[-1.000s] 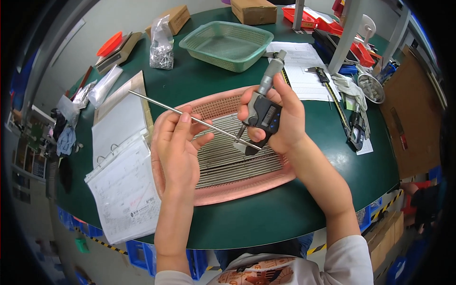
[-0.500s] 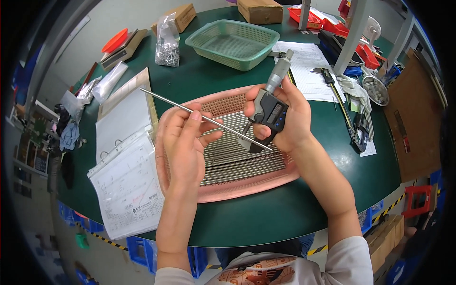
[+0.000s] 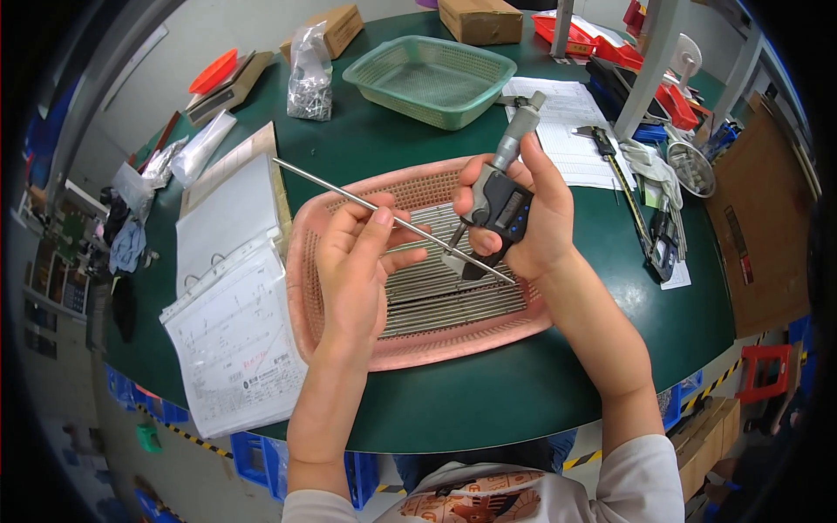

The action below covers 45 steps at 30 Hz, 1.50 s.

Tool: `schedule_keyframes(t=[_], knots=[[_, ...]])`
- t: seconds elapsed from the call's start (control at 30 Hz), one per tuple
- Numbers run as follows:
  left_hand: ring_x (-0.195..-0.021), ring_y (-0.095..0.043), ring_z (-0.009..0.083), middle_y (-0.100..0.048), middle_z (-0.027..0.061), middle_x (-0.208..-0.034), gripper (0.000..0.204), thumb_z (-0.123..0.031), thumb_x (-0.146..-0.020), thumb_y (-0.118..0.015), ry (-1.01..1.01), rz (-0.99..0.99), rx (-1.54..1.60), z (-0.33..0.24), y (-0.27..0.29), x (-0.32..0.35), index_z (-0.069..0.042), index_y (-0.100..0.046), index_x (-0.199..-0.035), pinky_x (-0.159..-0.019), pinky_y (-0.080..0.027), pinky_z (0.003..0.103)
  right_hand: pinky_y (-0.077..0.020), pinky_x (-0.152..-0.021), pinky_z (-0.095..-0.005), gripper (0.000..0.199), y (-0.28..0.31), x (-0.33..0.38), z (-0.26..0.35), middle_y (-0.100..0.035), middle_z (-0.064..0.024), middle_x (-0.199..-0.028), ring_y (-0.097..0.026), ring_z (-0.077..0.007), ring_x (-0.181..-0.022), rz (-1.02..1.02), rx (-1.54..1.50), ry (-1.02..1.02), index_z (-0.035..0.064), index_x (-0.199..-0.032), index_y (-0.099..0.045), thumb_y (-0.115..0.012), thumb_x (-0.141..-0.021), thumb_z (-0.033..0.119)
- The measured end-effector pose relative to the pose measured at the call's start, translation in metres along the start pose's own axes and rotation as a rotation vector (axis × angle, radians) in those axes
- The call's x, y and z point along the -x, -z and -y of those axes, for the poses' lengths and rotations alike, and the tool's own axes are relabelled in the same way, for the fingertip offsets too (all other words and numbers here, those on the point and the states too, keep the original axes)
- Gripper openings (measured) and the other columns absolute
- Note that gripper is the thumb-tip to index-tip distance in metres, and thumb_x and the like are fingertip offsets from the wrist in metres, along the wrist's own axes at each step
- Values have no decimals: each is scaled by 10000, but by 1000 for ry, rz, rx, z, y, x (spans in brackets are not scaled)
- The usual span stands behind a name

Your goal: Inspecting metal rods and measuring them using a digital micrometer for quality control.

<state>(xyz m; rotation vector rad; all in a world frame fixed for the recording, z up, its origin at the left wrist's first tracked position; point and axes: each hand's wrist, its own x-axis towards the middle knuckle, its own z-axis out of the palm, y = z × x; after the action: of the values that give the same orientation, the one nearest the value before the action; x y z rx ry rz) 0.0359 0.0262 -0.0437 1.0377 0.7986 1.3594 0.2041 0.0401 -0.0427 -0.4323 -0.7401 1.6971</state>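
Observation:
Between thumb and fingers, my left hand (image 3: 359,253) pinches a thin metal rod (image 3: 327,185). It slants from upper left down to the right, its lower part crossing at the jaws of a digital micrometer (image 3: 501,205). My right hand (image 3: 542,209) is wrapped round that micrometer, its grey thimble pointing up and away. Whether the rod touches both measuring faces I cannot tell. Below both hands lies a pink plastic basket (image 3: 410,356), where many similar rods (image 3: 453,312) lie side by side, partly hidden by the hands.
An open ring binder (image 3: 231,322) with papers lies left. Beyond the basket stand a green basket (image 3: 427,109), a clear bag of small metal parts (image 3: 309,87) and cardboard boxes (image 3: 479,22). Calipers (image 3: 610,152), a white glove (image 3: 654,166) and paper sheets (image 3: 567,131) lie right.
My left hand and the rod have moved slightly right, the rod sliding further along past the micrometer's jaws. The micrometer has shifted a little right too; both hands keep their grip.

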Motion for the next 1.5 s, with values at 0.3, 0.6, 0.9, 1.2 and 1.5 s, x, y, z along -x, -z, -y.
schedule_keyframes(t=[0.3, 0.6, 0.9, 1.2, 1.5], knots=[[-705, -611, 170, -570, 96, -832, 154, -110, -865, -453, 14, -24, -11, -1, 4, 0, 11, -494, -951, -583, -528, 254, -392, -366, -213, 568, -3, 0, 0, -573, -114, -667, -480, -121, -429, -19, 30, -23, 6, -834, -538, -345, -832, 540], [-697, -611, 157, -572, 97, -838, 151, -114, -865, -468, 4, 15, -13, -3, -2, 3, 9, -494, -947, -589, -526, 245, -388, -367, -227, 593, 0, 0, 0, -570, -136, -681, -476, -142, -427, 16, -63, -26, -31, -875, -533, -259, -858, 494], [-721, -614, 160, -572, 100, -854, 155, -109, -867, -470, 36, 64, -41, 1, -3, 3, 13, -489, -961, -607, -526, 243, -356, -326, -216, 576, -6, 1, 1, -571, -124, -678, -432, -132, -374, -53, -30, 3, -9, -851, -527, -283, -850, 514], [-723, -615, 166, -574, 105, -859, 151, -96, -860, -466, 64, 48, -29, 0, 1, 4, 13, -491, -963, -611, -528, 251, -392, -363, -210, 548, -4, -2, -4, -567, -103, -658, -479, -120, -420, -49, 5, -12, 11, -827, -531, -365, -826, 533], [-693, -593, 219, -552, 137, -903, 236, -96, -843, -474, 46, 1, 40, 18, -8, -4, 5, -446, -1055, -615, -511, 303, -375, -324, -225, 481, 13, 5, 6, -572, -136, -669, -502, -158, -423, -130, -15, 34, 6, -845, -530, -391, -835, 466]])
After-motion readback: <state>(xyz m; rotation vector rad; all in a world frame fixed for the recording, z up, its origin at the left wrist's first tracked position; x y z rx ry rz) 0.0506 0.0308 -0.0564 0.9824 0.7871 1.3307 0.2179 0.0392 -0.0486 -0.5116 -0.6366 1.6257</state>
